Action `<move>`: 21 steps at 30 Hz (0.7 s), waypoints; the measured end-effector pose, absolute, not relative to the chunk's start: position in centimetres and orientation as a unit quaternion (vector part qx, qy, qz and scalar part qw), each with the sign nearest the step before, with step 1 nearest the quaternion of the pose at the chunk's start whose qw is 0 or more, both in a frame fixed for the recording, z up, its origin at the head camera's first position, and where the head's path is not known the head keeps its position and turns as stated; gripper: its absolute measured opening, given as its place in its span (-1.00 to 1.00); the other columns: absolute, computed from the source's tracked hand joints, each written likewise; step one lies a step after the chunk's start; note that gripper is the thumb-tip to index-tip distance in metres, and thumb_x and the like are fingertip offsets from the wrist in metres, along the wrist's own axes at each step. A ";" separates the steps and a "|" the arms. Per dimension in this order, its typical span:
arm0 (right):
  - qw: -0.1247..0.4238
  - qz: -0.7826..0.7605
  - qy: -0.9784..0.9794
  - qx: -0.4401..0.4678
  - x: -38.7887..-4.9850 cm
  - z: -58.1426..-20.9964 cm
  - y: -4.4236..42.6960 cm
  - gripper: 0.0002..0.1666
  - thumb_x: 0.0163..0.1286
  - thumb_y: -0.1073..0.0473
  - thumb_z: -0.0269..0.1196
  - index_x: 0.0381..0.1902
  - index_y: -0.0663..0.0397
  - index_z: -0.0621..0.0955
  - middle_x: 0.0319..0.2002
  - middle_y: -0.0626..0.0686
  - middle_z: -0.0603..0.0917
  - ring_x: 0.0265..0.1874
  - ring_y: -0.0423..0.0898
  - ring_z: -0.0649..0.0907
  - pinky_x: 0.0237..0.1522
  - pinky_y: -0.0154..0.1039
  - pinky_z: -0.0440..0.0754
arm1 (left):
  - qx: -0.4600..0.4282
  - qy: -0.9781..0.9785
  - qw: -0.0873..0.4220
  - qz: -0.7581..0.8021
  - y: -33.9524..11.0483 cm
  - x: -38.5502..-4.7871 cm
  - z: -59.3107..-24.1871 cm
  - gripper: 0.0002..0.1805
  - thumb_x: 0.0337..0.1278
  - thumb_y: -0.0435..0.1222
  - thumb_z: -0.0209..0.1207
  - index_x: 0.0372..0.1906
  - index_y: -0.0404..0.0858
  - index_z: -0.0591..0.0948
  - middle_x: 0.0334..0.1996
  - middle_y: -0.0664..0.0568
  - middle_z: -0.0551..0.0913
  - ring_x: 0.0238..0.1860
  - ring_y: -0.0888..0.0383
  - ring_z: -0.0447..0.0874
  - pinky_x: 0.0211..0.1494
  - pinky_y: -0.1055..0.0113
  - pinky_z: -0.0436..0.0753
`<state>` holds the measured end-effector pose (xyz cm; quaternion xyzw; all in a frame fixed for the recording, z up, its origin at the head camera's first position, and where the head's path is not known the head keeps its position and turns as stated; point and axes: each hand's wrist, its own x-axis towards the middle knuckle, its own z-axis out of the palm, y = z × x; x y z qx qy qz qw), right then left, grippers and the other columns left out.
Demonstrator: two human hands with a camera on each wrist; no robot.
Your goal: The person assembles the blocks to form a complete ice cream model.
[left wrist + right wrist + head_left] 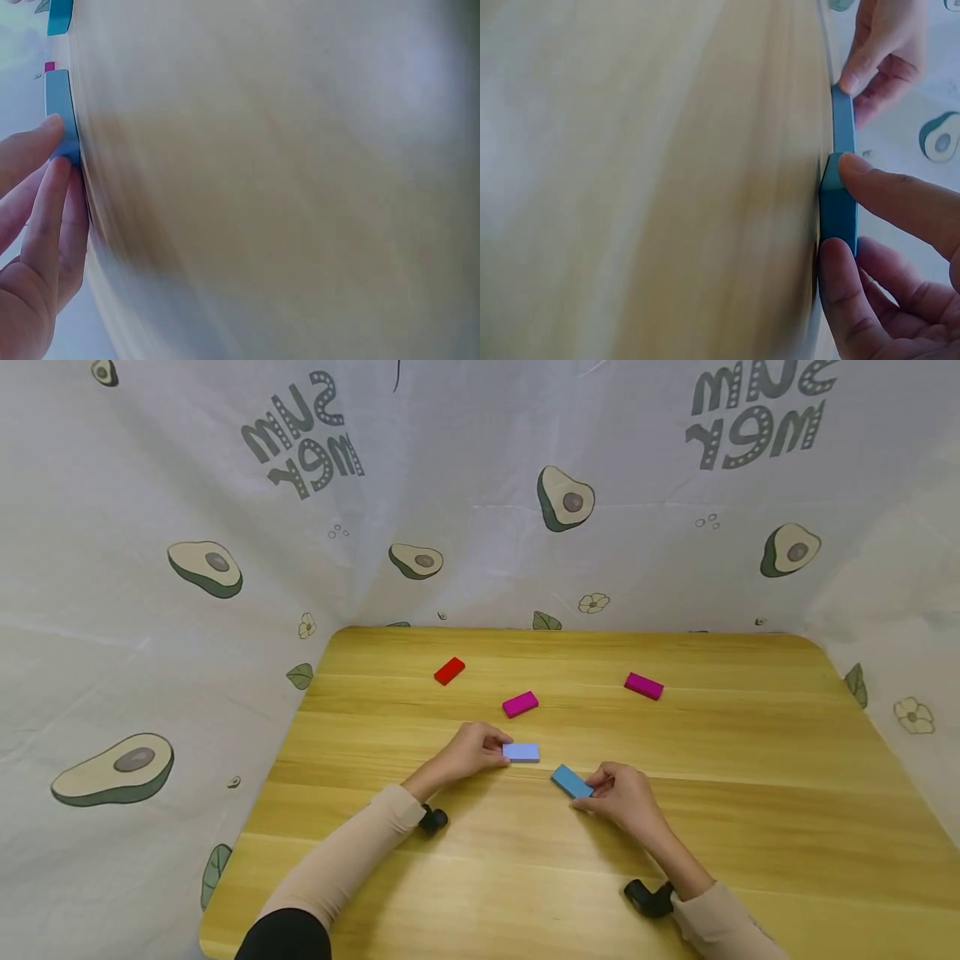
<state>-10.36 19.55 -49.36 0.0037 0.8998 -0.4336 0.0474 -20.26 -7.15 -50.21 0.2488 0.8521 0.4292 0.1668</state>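
My left hand [473, 750] pinches the left end of a pale lavender-blue block [522, 752] at the middle of the table. In the left wrist view, thumb and fingertips grip that block [61, 112] near one end. A darker blue block [572, 782] lies slanted just to the right and nearer to me, apart from the first. Its near right end is pinched by my right hand [624, 793]. The right wrist view shows thumb and fingers around this blue block [839, 206], with the left hand [889, 52] and the paler block [843, 120] behind it.
Farther back on the wooden table [750, 735] lie a red block [449, 671], a magenta block [521, 704] and a second magenta block [643, 686] to the right. A white cloth [480, 460] printed with avocados hangs behind the table's far edge.
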 end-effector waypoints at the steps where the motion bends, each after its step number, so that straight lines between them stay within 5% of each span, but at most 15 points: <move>1: 0.047 -0.432 0.901 0.004 -10.4 -49.4 19.5 -0.64 -0.09 0.29 0.63 -0.39 0.30 0.67 -0.48 0.05 0.66 -0.53 -0.14 0.60 -0.50 -0.36 0.58 | 0.249 0.852 0.167 0.430 -7.1 -20.3 -50.2 -0.64 0.09 -0.41 0.42 0.02 -0.42 0.70 -0.10 -0.14 0.73 -0.22 0.24 0.70 -0.18 0.50 0.67; 21: 0.074 -0.474 0.877 -0.012 -10.6 -49.5 19.1 -0.58 0.02 0.36 0.56 -0.16 0.43 0.69 -0.35 0.13 0.71 -0.41 -0.07 0.68 -0.38 -0.33 0.68 | 0.240 0.844 0.177 0.446 -6.4 -20.6 -50.2 -0.65 0.08 -0.42 0.42 0.01 -0.42 0.70 -0.16 -0.09 0.74 -0.26 0.27 0.68 -0.17 0.48 0.67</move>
